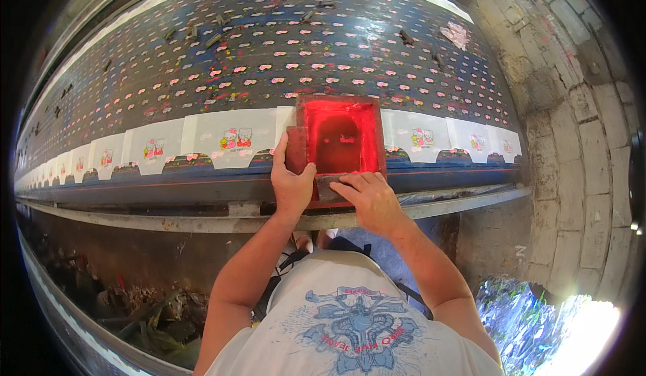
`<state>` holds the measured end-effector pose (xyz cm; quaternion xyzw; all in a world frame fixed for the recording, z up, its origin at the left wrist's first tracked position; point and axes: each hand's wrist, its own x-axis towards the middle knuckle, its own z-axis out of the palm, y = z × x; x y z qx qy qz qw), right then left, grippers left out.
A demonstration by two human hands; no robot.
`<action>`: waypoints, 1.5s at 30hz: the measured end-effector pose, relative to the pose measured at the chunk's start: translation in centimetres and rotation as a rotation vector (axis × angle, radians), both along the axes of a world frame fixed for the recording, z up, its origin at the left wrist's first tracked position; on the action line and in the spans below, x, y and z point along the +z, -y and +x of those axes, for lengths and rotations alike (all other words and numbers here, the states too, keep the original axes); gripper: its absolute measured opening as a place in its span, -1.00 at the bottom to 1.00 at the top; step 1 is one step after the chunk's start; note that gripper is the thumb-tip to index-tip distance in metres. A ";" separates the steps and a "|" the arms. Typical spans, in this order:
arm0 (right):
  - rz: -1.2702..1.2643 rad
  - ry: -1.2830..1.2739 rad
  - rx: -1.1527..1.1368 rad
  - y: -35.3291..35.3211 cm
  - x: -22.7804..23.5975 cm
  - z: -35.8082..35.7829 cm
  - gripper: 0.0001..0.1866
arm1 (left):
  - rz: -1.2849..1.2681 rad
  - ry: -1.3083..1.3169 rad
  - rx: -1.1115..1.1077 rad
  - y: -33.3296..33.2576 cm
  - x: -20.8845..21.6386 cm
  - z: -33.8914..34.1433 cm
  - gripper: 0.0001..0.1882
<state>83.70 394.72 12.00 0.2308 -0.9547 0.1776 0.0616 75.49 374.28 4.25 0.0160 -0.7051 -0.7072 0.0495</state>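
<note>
A screen printing frame [301,110] with red ink inside its walls lies over the row of white cut fabric pieces [210,134] along the table's near edge. Through its mesh a small printed figure shows faintly. My left hand [293,184] is closed on the frame's left side, thumb at the near left corner and fingers along a reddish-brown block there. At the frame's near end, my right hand [373,201] is closed on a dark, flat-edged piece that looks like a squeegee [326,189]. Its lower part is hidden by my fingers.
The long dark printing table [269,53] carries rows of small pink prints and scattered dark small blocks [214,40]. A crumpled pink cloth [455,35] lies at the far right. A metal rail [182,221] borders the near edge; a block wall [562,127] stands right.
</note>
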 end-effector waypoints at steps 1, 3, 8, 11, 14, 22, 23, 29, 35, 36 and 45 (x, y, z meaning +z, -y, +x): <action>-0.022 0.005 0.001 0.1 0.1 0.5 -0.35 | -0.067 -0.035 0.003 0.2 -0.3 0.0 -0.01; -0.051 0.124 -0.015 -0.2 0.0 1.3 -0.40 | -0.123 -0.076 0.015 0.2 -0.8 -0.3 0.01; -0.245 0.071 -0.060 -2.2 0.3 2.8 -0.43 | -0.004 -0.032 0.022 0.3 -1.1 -0.8 0.03; -0.431 -0.013 -0.333 -4.7 -1.8 3.3 -0.43 | 0.155 -0.004 -0.008 -1.1 1.3 -1.3 0.04; -0.751 0.095 -0.413 -7.4 -1.8 4.4 -0.46 | 0.161 -0.019 -0.002 -3.3 2.7 -0.8 0.06; -0.843 0.056 -0.424 -19.8 -2.3 7.4 -0.47 | 0.206 -0.082 0.009 -16.2 1.5 1.0 0.06; -0.838 0.051 -0.421 -21.3 -2.4 7.7 -0.46 | 0.211 -0.053 -0.005 -17.7 1.3 1.4 0.07; -0.865 0.130 -0.378 -28.7 -3.2 9.4 -0.47 | 0.214 0.013 -0.046 -24.1 1.1 3.2 0.07; -0.907 0.181 -0.288 -31.5 -3.6 9.8 -0.48 | 0.112 0.084 0.000 -25.7 1.8 3.9 0.08; -0.906 0.184 -0.277 -31.8 -3.6 9.8 -0.48 | 0.103 0.081 0.009 -25.6 1.6 3.9 0.08; -0.949 0.245 -0.179 -33.6 -3.6 9.7 -0.51 | 0.136 0.165 0.027 -25.7 1.7 4.0 0.12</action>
